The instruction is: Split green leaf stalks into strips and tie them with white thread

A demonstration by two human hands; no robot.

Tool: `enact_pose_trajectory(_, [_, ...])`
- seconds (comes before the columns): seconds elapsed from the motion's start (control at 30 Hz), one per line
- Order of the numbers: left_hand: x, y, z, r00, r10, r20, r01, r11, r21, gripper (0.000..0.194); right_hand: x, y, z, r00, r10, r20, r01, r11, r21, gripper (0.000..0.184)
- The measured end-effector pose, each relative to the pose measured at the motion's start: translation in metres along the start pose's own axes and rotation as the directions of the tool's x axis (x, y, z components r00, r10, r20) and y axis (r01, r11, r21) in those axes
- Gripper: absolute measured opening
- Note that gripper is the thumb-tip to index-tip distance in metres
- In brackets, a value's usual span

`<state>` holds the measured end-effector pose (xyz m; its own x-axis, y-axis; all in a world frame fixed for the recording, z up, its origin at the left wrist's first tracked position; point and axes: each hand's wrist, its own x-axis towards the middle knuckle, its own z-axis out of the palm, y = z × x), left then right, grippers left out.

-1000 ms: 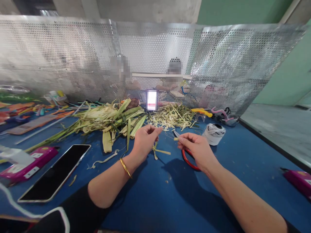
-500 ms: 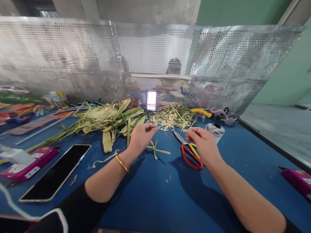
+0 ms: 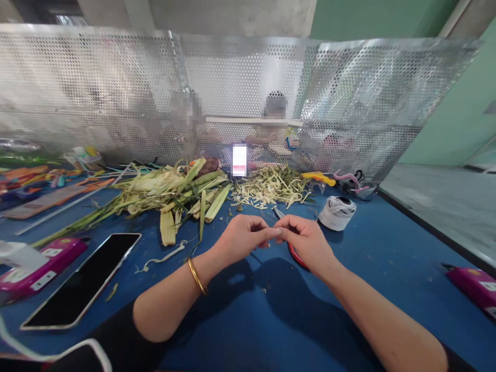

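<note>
My left hand and my right hand meet above the blue table, fingertips pinched together and touching. What they pinch is too small or too hidden to make out. Under my right hand lie scissors with a red handle, mostly covered; the blade tip shows behind the fingers. To the right of that hand stands a spool of white thread. Beyond my hands is a heap of shredded leaf strips, with a pile of pale green husks and leaves to its left.
A phone and a purple power strip lie on the left, with a white cable nearer me. Another purple power strip sits at the right. A perforated metal screen closes the back, with people behind it.
My hands were apart and have come together at the fingertips. A small leaf strip showed at my right fingertips earlier. The small knotted leaf piece below my left hand is now out of sight.
</note>
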<state>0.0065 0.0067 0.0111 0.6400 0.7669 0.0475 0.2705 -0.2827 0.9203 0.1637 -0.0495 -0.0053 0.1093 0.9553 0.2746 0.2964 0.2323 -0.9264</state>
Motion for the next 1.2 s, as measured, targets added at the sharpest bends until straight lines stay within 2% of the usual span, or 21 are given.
enact_pose_trajectory(0.13, [0.000,-0.001,-0.002,0.997,-0.037,0.062,0.038,0.999,-0.028,0.029,0.001,0.003,0.000,1.000,-0.014,0.015,0.014,1.000,0.013,0.013])
enact_pose_trajectory(0.27, [0.002,-0.004,-0.002,0.999,-0.031,0.036,0.032,0.999,-0.025,0.023,0.004,0.007,-0.003,0.999,-0.003,0.047,0.005,0.999,-0.039,0.018])
enact_pose_trajectory(0.33, [0.003,-0.005,-0.002,0.999,-0.037,-0.011,0.036,0.997,-0.073,0.022,0.009,0.010,-0.014,0.999,-0.030,0.013,0.032,0.989,-0.142,0.021])
enact_pose_trajectory(0.4, [0.004,-0.004,-0.002,0.996,-0.072,-0.053,0.063,0.986,-0.155,0.022,0.015,0.013,-0.032,0.987,-0.138,-0.085,0.095,0.917,-0.388,0.023])
enact_pose_trajectory(0.43, [0.004,-0.004,-0.002,0.993,-0.097,-0.065,0.082,0.978,-0.194,0.022,0.019,0.015,-0.042,0.967,-0.230,-0.105,0.129,0.804,-0.581,0.022])
enact_pose_trajectory(0.5, [0.003,-0.002,-0.001,0.988,-0.134,-0.070,0.114,0.963,-0.243,0.021,0.025,0.021,-0.062,0.944,-0.329,-0.024,0.131,0.440,-0.889,0.027])
enact_pose_trajectory(0.57, [0.002,0.000,0.001,0.988,-0.144,-0.061,0.124,0.959,-0.254,0.021,0.031,0.031,-0.078,0.935,-0.334,0.122,0.171,0.121,-0.978,0.029])
enact_pose_trajectory(0.63, [0.000,0.000,0.003,0.989,-0.136,-0.050,0.119,0.960,-0.252,0.020,0.035,0.043,-0.087,0.926,-0.297,0.233,0.222,-0.072,-0.972,0.028])
enact_pose_trajectory(0.7, [0.000,0.000,0.005,0.990,-0.134,-0.043,0.119,0.961,-0.248,0.019,0.037,0.054,-0.092,0.924,-0.271,0.269,0.234,-0.156,-0.960,0.026])
enact_pose_trajectory(0.83, [0.000,-0.002,0.006,0.989,-0.142,-0.040,0.129,0.961,-0.244,0.018,0.040,0.063,-0.097,0.927,-0.283,0.246,0.210,-0.151,-0.966,0.027])
enact_pose_trajectory(1.03, [0.001,-0.002,0.006,0.984,-0.177,-0.024,0.166,0.956,-0.241,0.023,0.038,0.051,-0.094,0.924,-0.318,0.210,0.208,-0.041,-0.977,0.019])
enact_pose_trajectory(1.1, [0.001,-0.003,0.006,0.982,-0.186,-0.013,0.177,0.952,-0.252,0.023,0.037,0.047,-0.090,0.934,-0.308,0.180,0.207,0.057,-0.977,0.019])
enact_pose_trajectory(1.2, [0.001,-0.004,0.008,0.980,-0.199,0.007,0.193,0.936,-0.293,0.025,0.035,0.042,-0.083,0.955,-0.253,0.155,0.224,0.271,-0.936,0.019])
